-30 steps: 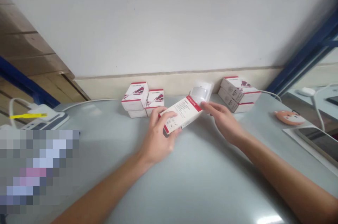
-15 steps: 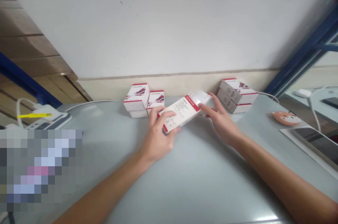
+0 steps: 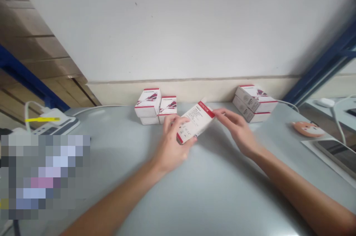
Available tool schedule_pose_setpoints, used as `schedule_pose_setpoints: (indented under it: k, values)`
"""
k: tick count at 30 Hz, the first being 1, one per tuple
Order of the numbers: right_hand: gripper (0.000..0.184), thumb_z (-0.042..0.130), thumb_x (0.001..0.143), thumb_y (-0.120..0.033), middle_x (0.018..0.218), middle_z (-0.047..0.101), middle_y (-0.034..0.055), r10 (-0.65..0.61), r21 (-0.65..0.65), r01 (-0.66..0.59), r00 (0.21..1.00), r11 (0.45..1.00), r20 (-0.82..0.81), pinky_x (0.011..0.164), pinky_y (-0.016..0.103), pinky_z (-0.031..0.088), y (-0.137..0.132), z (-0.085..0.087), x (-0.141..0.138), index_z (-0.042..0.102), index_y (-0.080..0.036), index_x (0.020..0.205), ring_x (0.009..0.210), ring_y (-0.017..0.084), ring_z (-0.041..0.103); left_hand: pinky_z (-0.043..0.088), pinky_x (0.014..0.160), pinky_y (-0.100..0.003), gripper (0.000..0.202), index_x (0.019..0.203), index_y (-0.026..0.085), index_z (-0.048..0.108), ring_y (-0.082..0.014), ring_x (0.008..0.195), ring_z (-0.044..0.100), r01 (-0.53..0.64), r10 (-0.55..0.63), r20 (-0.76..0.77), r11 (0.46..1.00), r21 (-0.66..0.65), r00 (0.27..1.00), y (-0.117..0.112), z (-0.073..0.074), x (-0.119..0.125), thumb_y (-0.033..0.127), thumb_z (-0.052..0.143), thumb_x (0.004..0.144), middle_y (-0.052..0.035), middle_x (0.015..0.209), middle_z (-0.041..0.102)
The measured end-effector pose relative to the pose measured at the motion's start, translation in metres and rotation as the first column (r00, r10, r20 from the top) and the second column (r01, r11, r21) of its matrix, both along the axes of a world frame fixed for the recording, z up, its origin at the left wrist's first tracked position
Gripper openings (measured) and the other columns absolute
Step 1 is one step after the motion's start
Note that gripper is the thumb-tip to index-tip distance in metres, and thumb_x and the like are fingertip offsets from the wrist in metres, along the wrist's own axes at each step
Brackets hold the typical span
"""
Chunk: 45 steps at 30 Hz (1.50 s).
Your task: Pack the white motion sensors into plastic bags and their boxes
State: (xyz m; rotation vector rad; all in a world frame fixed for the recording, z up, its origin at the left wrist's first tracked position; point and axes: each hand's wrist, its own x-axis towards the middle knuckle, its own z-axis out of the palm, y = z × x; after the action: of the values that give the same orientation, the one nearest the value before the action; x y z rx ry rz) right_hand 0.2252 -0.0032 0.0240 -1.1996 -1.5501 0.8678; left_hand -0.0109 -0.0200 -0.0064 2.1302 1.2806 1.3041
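Observation:
My left hand [image 3: 172, 147] is wrapped around the near end of a small white and red cardboard box [image 3: 191, 123], which has "DETECTOR" printed on its red band. The box is tilted above the table, its far end pointing up and to the right. A small pale flap [image 3: 204, 100] sticks up at that end. My right hand [image 3: 239, 128] has its fingers pressed together at the box's far right corner, touching it. Its thumb is hidden, so how firmly it grips there does not show.
White and red boxes [image 3: 148, 98] stand at the back left, with two more stacked boxes [image 3: 257, 98] at the back right. A power strip [image 3: 55, 123] lies on the left. An orange animal-face item [image 3: 308, 129] and a phone [image 3: 338, 154] are on the right of the grey table [image 3: 211, 195].
The clear, shiny piece protruding from the box's far end no longer shows. My right hand's fingers have closed together at that end. The view has shifted slightly.

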Motion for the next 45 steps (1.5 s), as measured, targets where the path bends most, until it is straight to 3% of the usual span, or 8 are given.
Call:
schedule_pose_setpoints:
  k: [4,9,13,21,26,31,37,45]
  values:
    - [0.016,0.068,0.102,-0.041,0.11,0.072,0.004,0.002,0.308,-0.026,0.997,0.951,0.076,0.094,0.039,0.05,-0.009,0.009,0.0,0.073,-0.028,0.109,0.105,0.024,0.065,0.052,0.111,-0.046,0.064,0.141,0.036,0.05,-0.0288,0.135,0.053,0.066,-0.065,0.019,0.994,-0.089,0.998,-0.004,-0.004,0.004,0.026,0.082,0.086,-0.0085,0.137,0.044]
    - [0.026,0.065,0.097,-0.008,0.103,0.071,0.0061,-0.027,0.678,-0.263,0.922,0.687,0.385,0.08,0.037,0.052,-0.023,0.019,-0.003,0.069,-0.025,0.116,0.091,0.021,0.065,0.049,0.115,-0.055,0.114,0.166,0.041,0.012,-0.0352,0.142,0.049,0.245,-0.202,0.194,0.941,-0.232,0.96,-0.007,0.001,0.0,0.044,0.089,0.082,-0.0134,0.15,0.043]
    - [0.038,0.059,0.092,0.001,0.107,0.067,0.0068,-0.202,0.785,-0.279,0.869,0.553,0.452,0.077,0.039,0.051,-0.028,0.025,-0.003,0.071,-0.028,0.114,0.087,0.021,0.06,0.044,0.122,-0.054,0.1,0.167,0.035,0.017,-0.0366,0.149,0.046,0.426,-0.376,0.255,0.886,-0.184,0.891,-0.012,0.016,-0.002,0.049,0.08,0.091,-0.0144,0.157,0.046]
    - [0.054,0.072,0.095,-0.023,0.131,0.052,0.0115,-0.08,0.672,-0.035,0.987,0.74,0.139,0.096,0.052,0.057,-0.025,0.014,-0.014,0.052,-0.036,0.144,0.121,0.031,0.057,0.054,0.11,-0.046,0.063,0.145,0.03,0.044,-0.0279,0.13,0.061,0.11,-0.118,0.132,0.992,0.067,0.984,-0.012,0.012,0.005,0.037,0.078,0.092,-0.0109,0.14,0.056]
    - [0.026,0.065,0.102,-0.029,0.152,0.05,0.0113,0.18,0.442,-0.271,0.955,0.855,0.236,0.114,0.054,0.049,-0.029,0.01,-0.016,0.061,-0.031,0.128,0.14,0.031,0.053,0.061,0.089,-0.037,0.052,0.135,0.034,0.046,-0.0211,0.108,0.071,0.165,-0.18,0.159,0.981,0.106,0.971,-0.01,0.009,0.007,0.031,0.079,0.094,-0.0053,0.125,0.064]
    - [0.005,0.066,0.104,-0.031,0.147,0.06,0.0079,0.169,0.312,-0.159,0.986,0.937,-0.006,0.108,0.049,0.053,-0.034,0.014,-0.021,0.064,-0.028,0.101,0.131,0.029,0.063,0.061,0.083,-0.035,0.05,0.136,0.034,0.046,-0.0207,0.104,0.071,0.198,-0.203,0.047,0.976,0.089,0.978,-0.014,0.013,0.005,0.031,0.077,0.096,-0.0058,0.122,0.063]
    - [0.038,0.068,0.101,-0.027,0.121,0.067,0.007,0.095,0.462,-0.073,0.995,0.884,-0.023,0.1,0.048,0.059,-0.032,0.014,-0.025,0.054,-0.035,0.136,0.112,0.026,0.068,0.055,0.111,-0.05,0.073,0.151,0.037,0.026,-0.0266,0.138,0.058,0.171,-0.221,0.167,0.948,0.269,0.961,-0.009,0.004,0.006,0.024,0.073,0.097,-0.0134,0.152,0.046]
    - [0.015,0.061,0.104,-0.022,0.114,0.065,0.0082,-0.001,0.588,-0.124,0.978,0.799,0.207,0.093,0.046,0.059,-0.029,0.013,-0.021,0.07,-0.03,0.113,0.106,0.025,0.067,0.054,0.116,-0.048,0.073,0.159,0.037,0.03,-0.0272,0.144,0.052,0.195,-0.213,0.038,0.942,0.273,0.976,-0.01,0.014,0.005,0.021,0.069,0.1,-0.0124,0.151,0.048]
